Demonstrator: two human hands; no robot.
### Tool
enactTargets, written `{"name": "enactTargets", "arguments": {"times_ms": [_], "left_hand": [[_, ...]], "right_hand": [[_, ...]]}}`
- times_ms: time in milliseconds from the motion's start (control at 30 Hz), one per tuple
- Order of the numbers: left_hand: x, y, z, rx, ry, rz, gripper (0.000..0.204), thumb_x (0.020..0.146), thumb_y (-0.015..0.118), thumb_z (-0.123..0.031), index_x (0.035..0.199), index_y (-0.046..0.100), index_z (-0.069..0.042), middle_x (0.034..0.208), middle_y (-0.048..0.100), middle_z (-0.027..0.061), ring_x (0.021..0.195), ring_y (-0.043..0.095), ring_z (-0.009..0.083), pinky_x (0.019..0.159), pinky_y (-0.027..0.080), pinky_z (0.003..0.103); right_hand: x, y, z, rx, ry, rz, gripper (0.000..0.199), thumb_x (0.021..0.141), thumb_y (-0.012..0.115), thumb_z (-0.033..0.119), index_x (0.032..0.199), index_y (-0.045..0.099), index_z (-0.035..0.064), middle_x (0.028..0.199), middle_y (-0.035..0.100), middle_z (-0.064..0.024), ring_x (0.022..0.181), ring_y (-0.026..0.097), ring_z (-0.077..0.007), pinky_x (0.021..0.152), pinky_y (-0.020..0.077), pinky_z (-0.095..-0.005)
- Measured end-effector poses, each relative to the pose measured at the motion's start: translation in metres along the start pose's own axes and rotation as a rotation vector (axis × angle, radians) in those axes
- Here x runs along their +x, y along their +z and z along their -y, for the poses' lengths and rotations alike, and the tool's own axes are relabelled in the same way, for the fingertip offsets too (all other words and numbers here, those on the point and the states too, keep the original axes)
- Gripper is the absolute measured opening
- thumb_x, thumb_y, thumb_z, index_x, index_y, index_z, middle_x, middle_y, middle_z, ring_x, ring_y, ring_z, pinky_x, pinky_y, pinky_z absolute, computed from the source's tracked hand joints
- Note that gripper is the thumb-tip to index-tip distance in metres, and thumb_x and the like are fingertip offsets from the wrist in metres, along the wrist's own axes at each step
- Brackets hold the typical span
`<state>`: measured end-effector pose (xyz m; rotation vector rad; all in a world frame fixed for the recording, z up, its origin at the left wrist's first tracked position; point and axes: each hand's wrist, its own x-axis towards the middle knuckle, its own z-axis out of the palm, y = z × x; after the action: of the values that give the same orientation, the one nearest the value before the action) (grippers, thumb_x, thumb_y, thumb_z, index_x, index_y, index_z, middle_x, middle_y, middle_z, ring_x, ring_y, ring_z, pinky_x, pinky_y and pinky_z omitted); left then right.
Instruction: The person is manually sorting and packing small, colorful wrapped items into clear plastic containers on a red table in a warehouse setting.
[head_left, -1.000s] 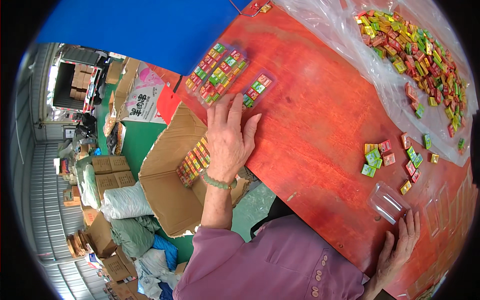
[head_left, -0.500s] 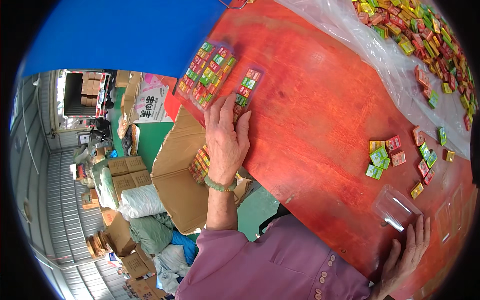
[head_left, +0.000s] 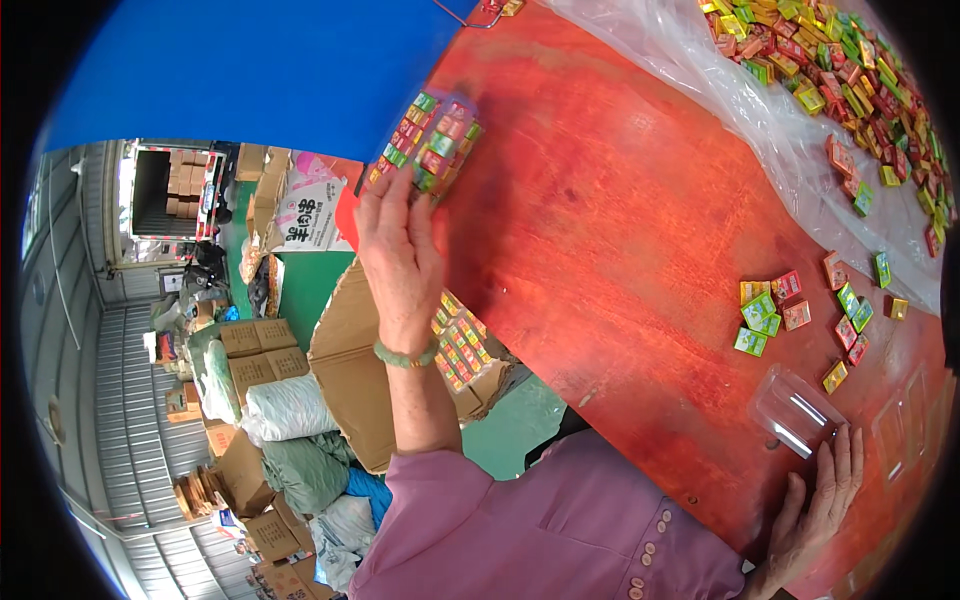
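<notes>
At the table's far left edge stand clear trays packed with small red, green and yellow boxes, side by side or stacked. My left hand, with a green bead bracelet, is closed at their near end, its fingertips on the packed trays; its exact grip is partly hidden. On the right, my right hand rests open near the table edge, fingers stretched and touching an unfilled clear plastic tray. Several loose small boxes lie just beyond that tray.
A large pile of small boxes lies on clear plastic sheeting at the far right. Below the left table edge, an open carton contains more packed trays. Cartons and sacks fill the floor at left.
The single filled tray that lay to the right of the others is now against or on top of them. My left hand has moved left with it; my right hand stays put.
</notes>
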<state>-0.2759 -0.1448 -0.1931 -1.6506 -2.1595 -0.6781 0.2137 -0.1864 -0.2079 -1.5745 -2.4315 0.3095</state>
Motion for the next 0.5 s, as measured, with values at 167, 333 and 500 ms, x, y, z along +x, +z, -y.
{"name": "enactTargets", "arguments": {"times_ms": [167, 333, 500], "left_hand": [[0.014, 0.006, 0.030, 0.032, -0.003, -0.032, 0.028, 0.099, 0.062, -0.004, 0.126, 0.067, 0.002, 0.125, 0.065, 0.0206, 0.112, 0.062, 0.0381, 0.096, 0.051, 0.045], [0.015, 0.015, 0.037, 0.107, 0.031, -0.033, 0.027, 0.098, 0.063, -0.004, 0.125, 0.068, 0.002, 0.122, 0.067, 0.0200, 0.111, 0.063, 0.0378, 0.095, 0.052, 0.045], [0.015, 0.011, 0.041, -0.029, -0.068, 0.009, 0.024, 0.100, 0.061, -0.005, 0.122, 0.069, 0.002, 0.118, 0.070, 0.0205, 0.110, 0.065, 0.0380, 0.094, 0.053, 0.044]], "right_hand": [[0.003, 0.000, 0.002, -0.002, -0.010, -0.020, 0.042, 0.096, 0.063, 0.004, 0.138, 0.060, -0.0010, 0.151, 0.055, -0.0193, 0.145, 0.046, -0.0415, 0.120, 0.0366, -0.0513], [0.003, 0.001, 0.003, 0.024, 0.008, -0.021, 0.041, 0.097, 0.062, 0.004, 0.138, 0.059, -0.0010, 0.152, 0.055, -0.0192, 0.146, 0.046, -0.0413, 0.120, 0.0359, -0.0512], [0.002, 0.002, 0.004, 0.017, 0.023, -0.016, 0.042, 0.096, 0.061, 0.002, 0.138, 0.059, -0.0012, 0.152, 0.055, -0.0191, 0.146, 0.045, -0.0408, 0.121, 0.0357, -0.0505]]}}
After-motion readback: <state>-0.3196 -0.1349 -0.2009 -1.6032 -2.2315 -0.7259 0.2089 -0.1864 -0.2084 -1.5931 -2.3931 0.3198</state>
